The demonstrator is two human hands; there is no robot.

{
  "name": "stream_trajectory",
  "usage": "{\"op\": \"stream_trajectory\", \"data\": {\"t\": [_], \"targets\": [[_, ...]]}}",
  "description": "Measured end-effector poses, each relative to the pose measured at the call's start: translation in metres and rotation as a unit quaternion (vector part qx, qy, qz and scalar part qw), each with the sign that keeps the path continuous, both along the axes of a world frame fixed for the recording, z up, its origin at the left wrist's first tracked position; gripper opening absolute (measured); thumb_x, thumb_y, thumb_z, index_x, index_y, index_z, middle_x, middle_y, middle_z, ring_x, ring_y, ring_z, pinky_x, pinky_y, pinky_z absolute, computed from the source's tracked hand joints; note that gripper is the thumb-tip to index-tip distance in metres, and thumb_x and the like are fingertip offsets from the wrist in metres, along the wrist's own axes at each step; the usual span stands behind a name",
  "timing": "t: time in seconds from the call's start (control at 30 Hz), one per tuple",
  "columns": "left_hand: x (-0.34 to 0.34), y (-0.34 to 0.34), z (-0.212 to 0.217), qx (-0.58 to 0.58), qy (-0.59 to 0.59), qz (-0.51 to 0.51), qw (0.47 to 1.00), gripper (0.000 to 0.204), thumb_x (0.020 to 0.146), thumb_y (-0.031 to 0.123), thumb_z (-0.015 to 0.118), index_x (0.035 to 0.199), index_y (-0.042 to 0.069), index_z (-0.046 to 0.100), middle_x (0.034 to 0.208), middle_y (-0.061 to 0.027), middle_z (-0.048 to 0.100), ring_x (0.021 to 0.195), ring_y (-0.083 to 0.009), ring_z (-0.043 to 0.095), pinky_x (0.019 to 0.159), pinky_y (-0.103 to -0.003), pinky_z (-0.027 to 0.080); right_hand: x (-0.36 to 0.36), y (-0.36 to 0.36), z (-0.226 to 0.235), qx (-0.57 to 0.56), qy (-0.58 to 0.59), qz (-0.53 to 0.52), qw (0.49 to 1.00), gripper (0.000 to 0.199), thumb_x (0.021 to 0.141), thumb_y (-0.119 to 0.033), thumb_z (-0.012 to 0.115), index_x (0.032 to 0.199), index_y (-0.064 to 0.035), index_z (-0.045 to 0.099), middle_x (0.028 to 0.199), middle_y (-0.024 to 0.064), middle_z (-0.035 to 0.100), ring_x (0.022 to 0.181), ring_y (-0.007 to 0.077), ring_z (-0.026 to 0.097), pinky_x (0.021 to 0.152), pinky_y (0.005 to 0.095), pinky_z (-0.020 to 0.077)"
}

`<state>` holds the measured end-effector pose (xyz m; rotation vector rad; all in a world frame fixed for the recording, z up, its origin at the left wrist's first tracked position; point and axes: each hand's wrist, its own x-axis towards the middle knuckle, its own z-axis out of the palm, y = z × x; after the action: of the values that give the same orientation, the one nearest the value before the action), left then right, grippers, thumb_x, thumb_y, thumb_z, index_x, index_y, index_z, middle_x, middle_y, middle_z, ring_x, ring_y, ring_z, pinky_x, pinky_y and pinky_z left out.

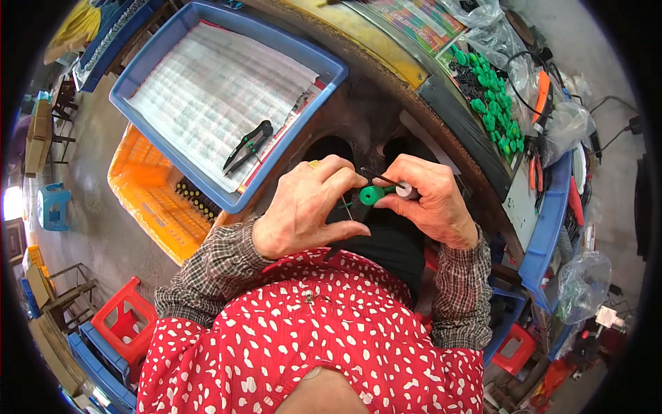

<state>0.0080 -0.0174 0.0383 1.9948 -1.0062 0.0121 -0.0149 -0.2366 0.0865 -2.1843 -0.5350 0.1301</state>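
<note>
My right hand [434, 200] is closed round a small green spool-like cylinder [370, 196] with a hole in its end. A white cylindrical piece [407, 191] lies in the same fingers, and a thin black stick [380, 178] slants across above them. Just to the left, my left hand [307, 207] curls around a thin metal rod with a small green piece [346, 205]; its other fingers are hidden. The left index fingertip comes close to the black stick. Both hands are above my lap.
At upper left, a blue tray [227, 200] lined with white sheet carries a black hinged part [248, 147]. Under it stands an orange crate [148, 200] containing dark parts. Right, a workbench [469, 131] holds a pile of green parts [493, 100], plastic bags and orange-handled tools.
</note>
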Motion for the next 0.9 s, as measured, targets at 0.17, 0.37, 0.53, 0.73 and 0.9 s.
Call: {"op": "stream_trajectory", "data": {"t": [0.17,0.37,0.53,0.73,0.9], "targets": [[-0.005,-0.005,-0.002,0.011,-0.006,0.047,0.999,0.044,0.062,0.022,0.08,0.097,0.006,0.059,0.092,-0.0086,0.059,0.081,-0.0274,0.059,0.071,-0.037,0.046,-0.004,0.006,-0.009,0.009,-0.025,-0.015,1.0,0.028,0.07,0.0,0.078,0.092,0.0013,0.061,0.08,0.0098,0.06,0.068,0.0203,0.063,0.058,0.0301,0.0497],[-0.01,-0.004,-0.015,-0.015,0.078,0.113,0.99,0.035,0.061,0.014,0.074,0.089,0.002,0.057,0.08,-0.011,0.058,0.069,-0.0245,0.06,0.062,-0.033,0.048,-0.009,-0.008,-0.007,0.004,-0.074,-0.128,0.989,0.023,0.07,-0.002,0.08,0.084,0.0002,0.063,0.07,0.0066,0.056,0.06,0.0155,0.055,0.054,0.0267,0.0429],[-0.004,-0.005,-0.008,-0.066,0.176,0.088,0.978,0.034,0.066,0.016,0.075,0.092,0.001,0.058,0.08,-0.0067,0.057,0.068,-0.0139,0.057,0.061,-0.026,0.046,-0.017,-0.011,-0.004,0.028,-0.081,-0.201,0.976,0.023,0.071,-0.001,0.079,0.087,-0.0002,0.063,0.073,0.0068,0.058,0.061,0.0158,0.055,0.055,0.0273,0.043],[-0.001,-0.002,0.002,-0.055,0.267,0.06,0.96,0.034,0.069,0.017,0.075,0.093,0.001,0.059,0.078,-0.0009,0.054,0.065,-0.0071,0.048,0.058,-0.022,0.041,-0.001,-0.06,0.013,-0.092,-0.154,-0.351,0.919,0.021,0.074,-0.005,0.075,0.092,-0.0007,0.064,0.081,0.0098,0.063,0.067,0.0184,0.059,0.06,0.0309,0.0458],[-0.001,-0.007,0.007,-0.07,0.272,0.052,0.958,0.032,0.07,0.016,0.075,0.092,0.0,0.06,0.077,-0.0038,0.055,0.063,-0.0089,0.05,0.055,-0.024,0.042,0.048,-0.111,0.022,-0.112,-0.177,-0.389,0.897,0.02,0.076,-0.011,0.073,0.092,-0.0005,0.066,0.084,0.0124,0.067,0.067,0.0216,0.063,0.064,0.0338,0.0487]]}}
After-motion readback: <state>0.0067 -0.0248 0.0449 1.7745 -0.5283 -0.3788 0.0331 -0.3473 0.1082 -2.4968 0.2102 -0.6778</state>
